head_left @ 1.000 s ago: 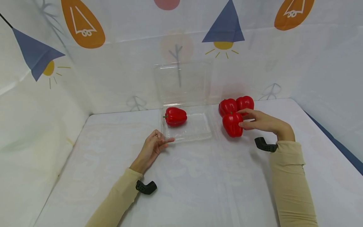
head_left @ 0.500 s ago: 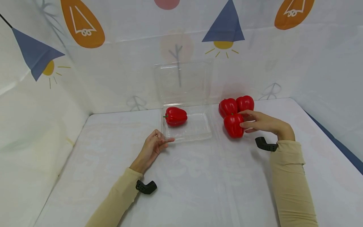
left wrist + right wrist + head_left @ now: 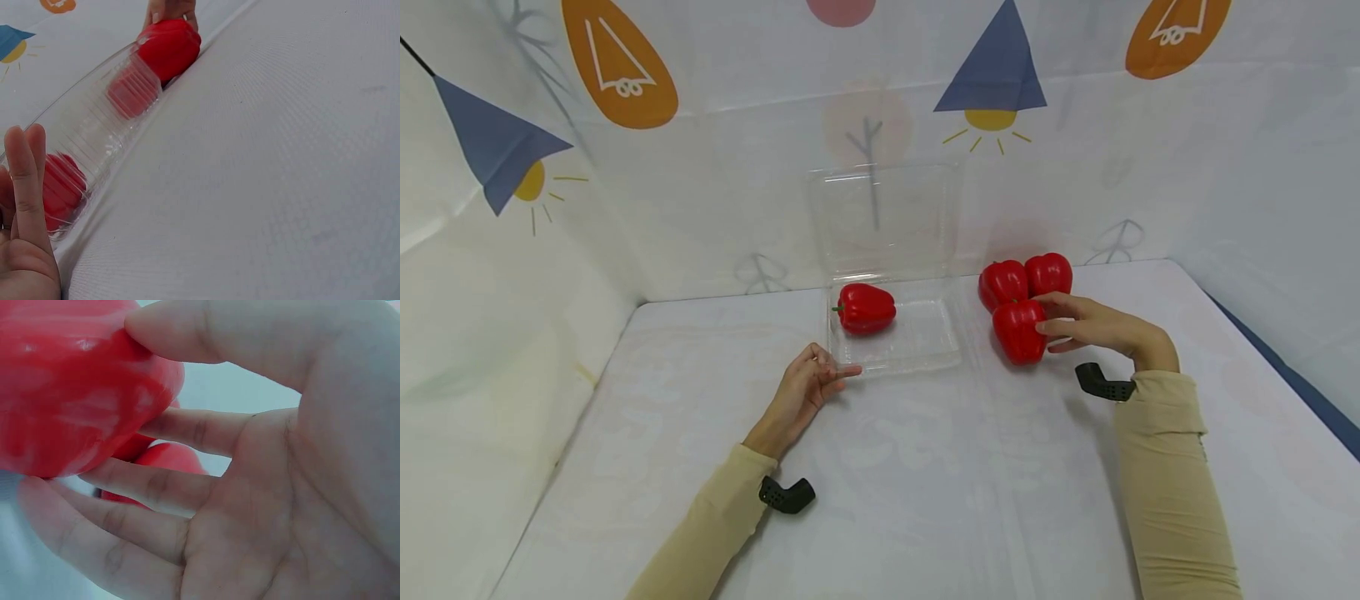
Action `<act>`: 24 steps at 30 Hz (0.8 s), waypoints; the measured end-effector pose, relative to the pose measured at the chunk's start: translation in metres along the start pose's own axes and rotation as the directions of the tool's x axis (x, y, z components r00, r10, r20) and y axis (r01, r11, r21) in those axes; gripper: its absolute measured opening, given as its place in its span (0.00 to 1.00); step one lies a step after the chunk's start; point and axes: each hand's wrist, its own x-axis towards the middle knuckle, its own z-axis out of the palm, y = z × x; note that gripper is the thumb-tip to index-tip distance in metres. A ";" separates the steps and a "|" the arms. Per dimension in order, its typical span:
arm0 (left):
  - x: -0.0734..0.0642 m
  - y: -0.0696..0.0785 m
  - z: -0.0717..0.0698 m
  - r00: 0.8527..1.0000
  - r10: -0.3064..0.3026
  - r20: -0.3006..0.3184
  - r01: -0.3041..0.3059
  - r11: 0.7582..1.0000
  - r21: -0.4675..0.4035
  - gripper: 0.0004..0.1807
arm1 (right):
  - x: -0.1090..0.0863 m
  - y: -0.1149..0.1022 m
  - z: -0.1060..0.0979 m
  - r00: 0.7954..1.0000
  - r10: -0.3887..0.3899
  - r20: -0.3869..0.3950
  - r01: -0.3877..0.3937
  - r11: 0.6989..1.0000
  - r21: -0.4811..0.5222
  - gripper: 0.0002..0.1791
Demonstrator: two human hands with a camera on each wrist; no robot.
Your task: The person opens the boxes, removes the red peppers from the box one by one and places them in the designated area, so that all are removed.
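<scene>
A clear hinged plastic container (image 3: 925,329) stands open at the back, its lid (image 3: 887,217) raised against the backdrop. One red bell pepper (image 3: 866,308) lies on its side in the left part. At the container's front left corner is my left hand (image 3: 805,387), with fingers (image 3: 28,187) stretched straight along the front wall in the left wrist view. Right of the container, my right hand (image 3: 1097,323) pinches another red bell pepper (image 3: 1018,332) between thumb and fingers. In the right wrist view, the thumb presses this held bell pepper (image 3: 75,394) from above and fingertips meet its underside.
Two more red bell peppers, one at the left (image 3: 1002,283) and one at the right (image 3: 1048,273), sit behind the held one. A white cloth (image 3: 910,483) covers the table. The printed fabric backdrop (image 3: 722,183) rises right behind the container.
The right hand has shifted the held bell pepper slightly right and tilted its stem end back toward the other peppers. The left hand and the container have stayed in place.
</scene>
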 end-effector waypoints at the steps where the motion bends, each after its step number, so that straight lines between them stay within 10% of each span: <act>1: 0.000 0.000 0.000 1.000 0.000 -0.001 0.000 1.000 0.002 0.09 | 0.000 0.001 0.000 1.000 0.002 -0.002 -0.002 1.000 0.001 0.43; 24: 0.000 0.000 0.000 1.000 -0.014 -0.004 0.014 1.000 0.019 0.08 | -0.001 0.005 -0.004 0.999 0.032 0.021 -0.032 0.999 0.002 0.41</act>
